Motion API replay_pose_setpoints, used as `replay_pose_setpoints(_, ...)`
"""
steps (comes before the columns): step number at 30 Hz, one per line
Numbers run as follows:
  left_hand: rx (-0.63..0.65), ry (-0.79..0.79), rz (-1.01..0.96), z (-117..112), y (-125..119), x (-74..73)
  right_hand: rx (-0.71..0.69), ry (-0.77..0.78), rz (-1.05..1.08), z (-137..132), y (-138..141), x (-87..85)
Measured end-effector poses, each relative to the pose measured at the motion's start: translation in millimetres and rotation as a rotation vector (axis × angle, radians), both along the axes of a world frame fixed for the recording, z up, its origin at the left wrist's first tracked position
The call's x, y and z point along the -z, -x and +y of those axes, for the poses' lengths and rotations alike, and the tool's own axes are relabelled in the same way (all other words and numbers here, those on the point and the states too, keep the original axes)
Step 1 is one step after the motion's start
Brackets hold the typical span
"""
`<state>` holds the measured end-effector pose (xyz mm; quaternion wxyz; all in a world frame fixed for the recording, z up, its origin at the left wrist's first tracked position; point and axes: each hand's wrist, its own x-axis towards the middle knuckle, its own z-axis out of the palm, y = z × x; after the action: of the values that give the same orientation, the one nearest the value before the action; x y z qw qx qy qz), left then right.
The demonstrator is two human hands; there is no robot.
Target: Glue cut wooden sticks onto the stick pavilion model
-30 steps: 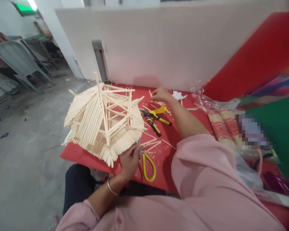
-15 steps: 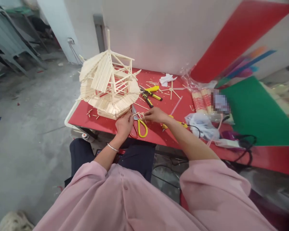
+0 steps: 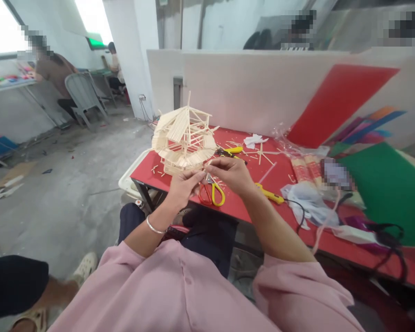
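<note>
My left hand [image 3: 184,185] and my right hand [image 3: 234,174] meet fingertip to fingertip over the front edge of the red table [image 3: 148,175]. Both are closed in a pinch; whatever small piece lies between the fingertips is mostly hidden. Just behind them stands a house model [image 3: 177,129] of thin wooden sticks, its roof partly covered. Below my fingers lie scissors [image 3: 217,195] with one red and one yellow handle loop. Yellow-and-black pliers [image 3: 234,150] rest behind my right hand. To its right is a yellow glue gun [image 3: 272,195].
Short stick pieces [image 3: 155,168] and a white crumpled tissue [image 3: 255,140] lie on the table. Further right are a plastic bag [image 3: 302,203], bundled sticks [image 3: 301,173], cables and a green board [image 3: 383,184]. Another person's leg [image 3: 60,293] reaches in at lower left. A white partition [image 3: 245,92] stands behind.
My hands have come together and lifted off the tabletop; my right hand has left the small sticks by the scissors. The view has tilted up, showing people in the background.
</note>
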<state>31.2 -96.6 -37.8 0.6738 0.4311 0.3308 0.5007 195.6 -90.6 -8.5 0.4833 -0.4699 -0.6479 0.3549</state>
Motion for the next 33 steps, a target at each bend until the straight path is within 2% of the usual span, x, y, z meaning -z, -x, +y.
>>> replay_pose_setpoints(3, -0.094, -0.003, -0.036, 13, 13, -18.1, 0.039, -0.132, -0.078, 17, 20, -7.1)
replay_pose_setpoints(6, -0.16, 0.072, -0.103, 32, 19, -29.7, 0.147, -0.232, -0.137, 29, 35, -5.8)
replay_pose_setpoints(10, -0.114, 0.185, -0.18, 52, 20, -41.8, 0.21, -0.337, -0.294, 31, 43, -2.2)
replay_pose_setpoints(14, -0.09, 0.287, -0.24, 64, 19, -52.4, 0.263, -0.402, -0.585, 29, 42, -6.4)
replay_pose_setpoints(17, -0.031, 0.346, -0.281, 71, 18, -53.5, 0.306, -0.392, -0.789, 32, 42, -9.3)
replay_pose_setpoints(21, 0.072, 0.401, -0.354, 79, 17, -45.1, 0.332, -0.396, -0.92, 39, 44, -7.5)
replay_pose_setpoints(25, 0.055, 0.391, -0.379, 86, 19, -40.1, 0.329, -0.391, -0.987, 44, 45, -5.1)
replay_pose_setpoints(33, 0.086, 0.405, -0.315, 90, 25, -46.9, 0.323, -0.368, -0.996, 52, 45, -7.3)
